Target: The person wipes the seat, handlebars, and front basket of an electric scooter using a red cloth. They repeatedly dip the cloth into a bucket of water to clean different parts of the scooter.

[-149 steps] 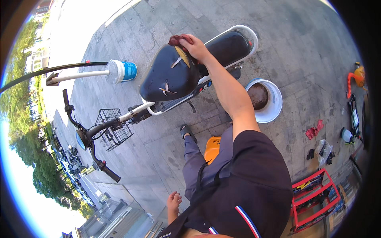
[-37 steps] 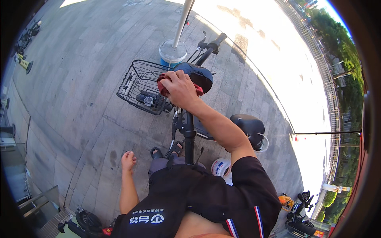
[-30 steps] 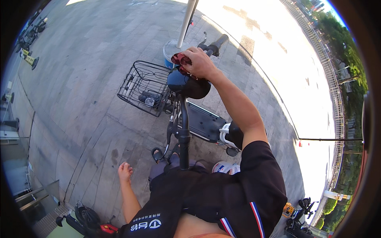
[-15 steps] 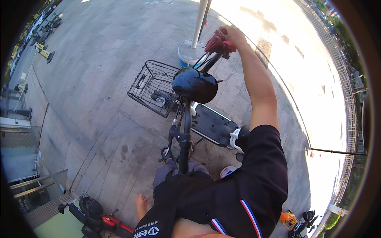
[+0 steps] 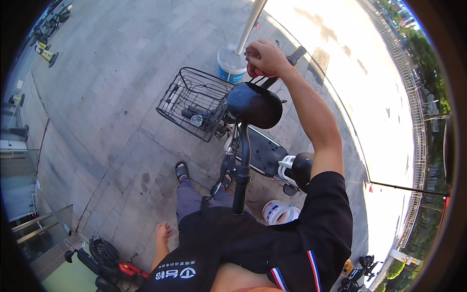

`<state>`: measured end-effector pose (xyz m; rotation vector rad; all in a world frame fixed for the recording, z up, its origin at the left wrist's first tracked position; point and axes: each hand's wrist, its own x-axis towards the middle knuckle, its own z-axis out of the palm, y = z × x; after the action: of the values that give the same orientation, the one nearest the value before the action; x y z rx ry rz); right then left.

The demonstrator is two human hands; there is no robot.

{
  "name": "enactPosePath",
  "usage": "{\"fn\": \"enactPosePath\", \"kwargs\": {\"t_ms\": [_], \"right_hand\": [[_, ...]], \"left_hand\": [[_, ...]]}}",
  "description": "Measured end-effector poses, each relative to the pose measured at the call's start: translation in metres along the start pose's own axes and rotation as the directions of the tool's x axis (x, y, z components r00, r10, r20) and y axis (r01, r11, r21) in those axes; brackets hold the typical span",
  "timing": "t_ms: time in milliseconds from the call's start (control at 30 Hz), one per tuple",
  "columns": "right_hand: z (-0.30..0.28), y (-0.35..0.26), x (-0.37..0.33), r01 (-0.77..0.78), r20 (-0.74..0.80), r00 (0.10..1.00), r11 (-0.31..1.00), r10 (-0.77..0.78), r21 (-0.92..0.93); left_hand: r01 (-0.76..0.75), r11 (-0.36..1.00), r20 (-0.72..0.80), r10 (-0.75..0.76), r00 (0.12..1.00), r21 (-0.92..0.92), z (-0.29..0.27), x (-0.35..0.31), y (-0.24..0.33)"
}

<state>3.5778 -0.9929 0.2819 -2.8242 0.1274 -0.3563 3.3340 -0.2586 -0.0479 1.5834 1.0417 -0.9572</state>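
My right hand (image 5: 266,57) is closed around a red cloth (image 5: 255,69) at the far handlebar of an electric scooter, next to its dark grip (image 5: 296,55). The scooter's glossy black front housing (image 5: 254,104) sits between the two bars. A black wire basket (image 5: 192,109) is fixed ahead of it, with a round headlight (image 5: 196,120) visible through the wires. The near grip (image 5: 240,197) and its brake lever (image 5: 221,182) point toward my body. My left hand (image 5: 164,232) hangs low beside my leg, touching nothing, its fingers loosely apart.
A white and blue bucket (image 5: 230,63) holds the base of a white pole (image 5: 250,27) beyond the basket. Another white bucket (image 5: 280,213) stands near my feet. At the lower left is a red and black scooter (image 5: 124,268). A railing (image 5: 413,97) runs along the right.
My right hand has moved left and inward along the handlebar with the red cloth, uncovering the dark grip. My feet and the bucket near them show more fully now.
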Motion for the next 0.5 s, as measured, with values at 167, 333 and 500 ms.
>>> {"fn": "enactPosePath", "kwargs": {"t_ms": [167,333,500], "right_hand": [[0.026,-0.087,-0.029,0.266,0.163,0.941,0.947,-0.295,0.178],[0.029,-0.166,-0.084,0.413,0.37,0.861,0.904,-0.349,-0.107],[0.034,-0.177,-0.08,0.267,0.349,0.924,0.916,-0.155,-0.301]], "left_hand": [[-0.12,0.992,0.037,0.119,0.992,0.04,0.013,0.036,0.116],[-0.211,0.977,0.179,0.214,0.96,-0.037,0.014,0.075,0.206],[-0.208,0.976,0.243,0.189,0.952,0.057,0.017,0.11,0.247]]}}
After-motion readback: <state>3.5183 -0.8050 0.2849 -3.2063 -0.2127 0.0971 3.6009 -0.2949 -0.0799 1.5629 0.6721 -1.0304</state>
